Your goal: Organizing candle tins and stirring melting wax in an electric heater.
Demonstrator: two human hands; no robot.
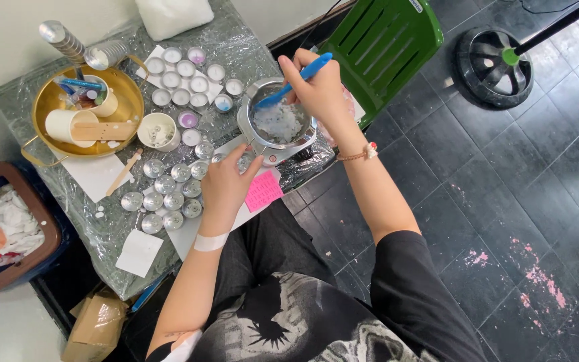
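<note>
I see a plastic-covered counter [112, 228]. Near its right edge sits a metal pot [277, 124] of white wax. Beside the pot, my left hand [226, 188] rests, fingers loosely spread. Above the pot, my right hand [319, 90] has its fingers closed around a blue spoon [296, 82], which dips into the pot.

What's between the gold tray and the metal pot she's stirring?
In the head view, small round cups, some filled, and a white bowl lie between the gold tray and the metal pot.
</note>
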